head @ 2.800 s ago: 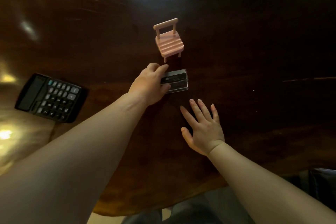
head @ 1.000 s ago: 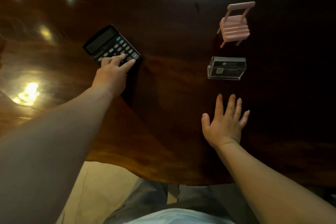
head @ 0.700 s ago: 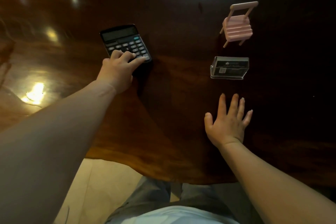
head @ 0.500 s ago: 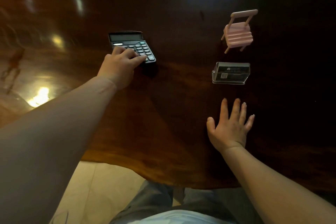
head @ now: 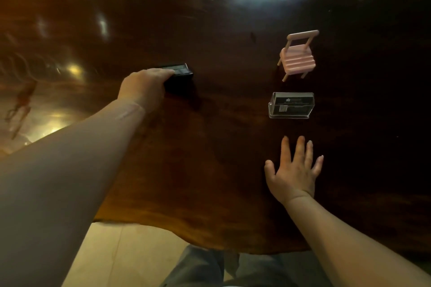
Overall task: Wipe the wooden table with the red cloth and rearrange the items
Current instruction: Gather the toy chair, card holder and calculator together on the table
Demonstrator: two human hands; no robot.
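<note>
Dark wooden table [head: 210,170]: calculator at left hand, right hand flat.
Left hand [head: 144,87] curls its fingers round the black calculator [head: 178,74]. Well to the right, pink toy chair [head: 297,58] stands behind clear card holder [head: 291,105]. Right hand [head: 292,171] lies nearer, fingers spread, touching neither.

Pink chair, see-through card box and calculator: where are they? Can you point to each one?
pink chair [head: 298,63]: head view, on the slatted seat.
see-through card box [head: 291,106]: head view, on its front face.
calculator [head: 180,72]: head view, on the far end by the display.
</note>
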